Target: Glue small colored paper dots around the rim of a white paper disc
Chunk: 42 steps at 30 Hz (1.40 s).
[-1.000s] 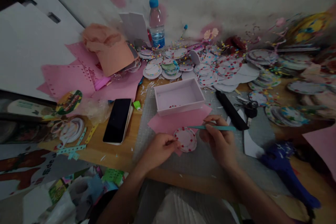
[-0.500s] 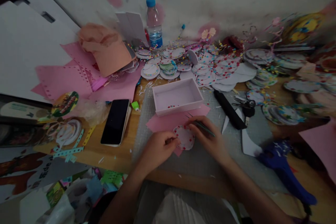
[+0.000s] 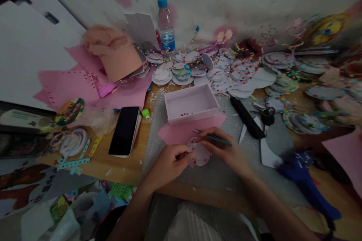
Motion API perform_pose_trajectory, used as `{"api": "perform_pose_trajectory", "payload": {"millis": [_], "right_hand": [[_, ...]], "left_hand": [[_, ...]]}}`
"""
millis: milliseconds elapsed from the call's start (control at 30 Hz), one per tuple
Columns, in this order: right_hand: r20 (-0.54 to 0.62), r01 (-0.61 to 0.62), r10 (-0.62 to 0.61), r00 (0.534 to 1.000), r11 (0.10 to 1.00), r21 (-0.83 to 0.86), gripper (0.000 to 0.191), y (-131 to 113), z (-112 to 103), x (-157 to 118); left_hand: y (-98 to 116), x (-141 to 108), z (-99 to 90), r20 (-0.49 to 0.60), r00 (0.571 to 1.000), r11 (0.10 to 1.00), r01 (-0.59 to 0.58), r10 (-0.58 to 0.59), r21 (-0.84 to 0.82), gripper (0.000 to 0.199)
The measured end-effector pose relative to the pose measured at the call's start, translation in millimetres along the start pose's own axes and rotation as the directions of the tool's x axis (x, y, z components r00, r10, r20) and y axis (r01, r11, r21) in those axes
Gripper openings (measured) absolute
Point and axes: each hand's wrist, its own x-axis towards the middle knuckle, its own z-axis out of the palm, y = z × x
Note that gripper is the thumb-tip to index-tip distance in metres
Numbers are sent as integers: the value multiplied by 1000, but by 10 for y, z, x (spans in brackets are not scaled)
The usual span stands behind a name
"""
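Note:
In front of me is a round white disc with small red pieces around its rim. My left hand pinches the disc's left edge between thumb and fingers. Over its upper right side is my right hand, closed around dark tweezers whose tips point left, beyond the disc's upper edge. I cannot make out anything between the tips. A pink sheet lies partly under the hands. Just behind it stands an open white box with a few small red bits inside.
Stacks of decorated discs line the back, beside a water bottle. At left lies a phone. On the right are a black cutter, keys and a blue glue gun. A grey mat covers the table's middle.
The tweezers have swung up and left, and now show more clearly above the right hand. The disc has shifted slightly right and toward me, with the left hand still at its edge.

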Motion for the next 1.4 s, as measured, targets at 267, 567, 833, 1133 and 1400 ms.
{"api": "perform_pose_trajectory", "payload": {"millis": [267, 567, 833, 1133, 1400], "right_hand": [[20, -37, 37, 999, 999, 16, 19, 25, 0, -1], [-16, -9, 8, 1000, 999, -53, 12, 29, -11, 23], [-48, -59, 57, 997, 998, -31, 17, 67, -13, 20], [-32, -56, 54, 998, 995, -84, 20, 47, -30, 23], [-27, -56, 54, 998, 995, -81, 14, 56, -32, 29]], "left_hand": [[9, -10, -3, 28, 999, 1000, 17, -16, -19, 28], [-2, -10, 36, 15, 999, 998, 37, -36, -55, 26], [-103, -15, 141, -161, 980, 969, 75, -115, -235, 23], [-231, 11, 259, -221, 971, 944, 15, -92, -330, 21], [-259, 40, 267, -226, 974, 959, -33, -33, -281, 16]]}}
